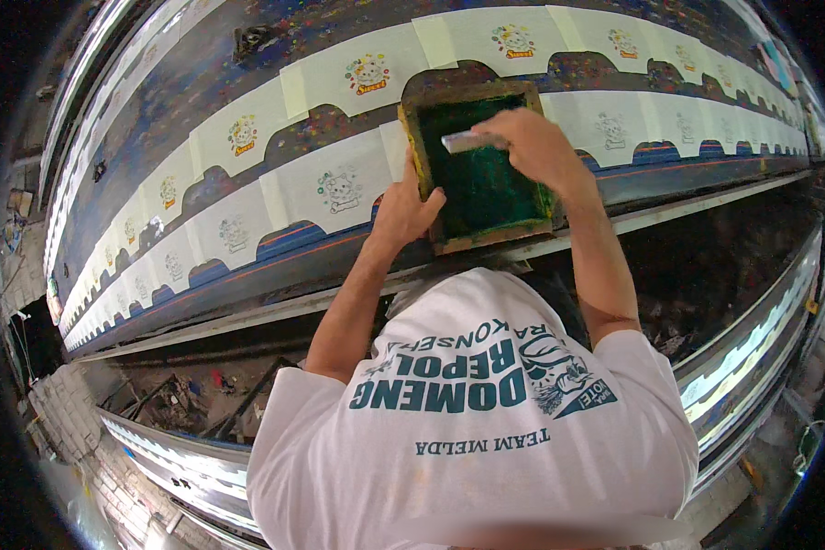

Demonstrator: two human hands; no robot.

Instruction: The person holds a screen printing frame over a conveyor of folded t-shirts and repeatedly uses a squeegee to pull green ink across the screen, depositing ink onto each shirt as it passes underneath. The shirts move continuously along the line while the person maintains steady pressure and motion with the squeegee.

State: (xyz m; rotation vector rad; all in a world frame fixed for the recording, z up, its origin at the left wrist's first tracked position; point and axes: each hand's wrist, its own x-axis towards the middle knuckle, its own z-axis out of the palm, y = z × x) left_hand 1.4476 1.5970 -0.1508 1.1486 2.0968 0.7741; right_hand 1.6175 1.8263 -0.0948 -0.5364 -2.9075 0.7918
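Observation:
A wooden-framed printing screen (495, 236) with dark green mesh lies on the long table, over the row of white cut pieces nearest me. My left hand (409, 211) grips the left side of its frame, thumb toward the inside edge. In my right hand (539, 154) is a squeegee (472, 141) with a pale edge, held over the upper part of the mesh. Whether its blade touches the mesh I cannot tell. Left of the screen, a white piece (289, 197) bears a cartoon animal print in outline with a few green spots. Whatever lies under the screen is hidden.
The dark, paint-speckled table (192, 64) curves across the view. Its far row of white pieces (325, 87) carries multicoloured cartoon prints. Further right in the near row, a white piece (605, 124) shows an outline print. Behind me stands another table (188, 467) with white pieces.

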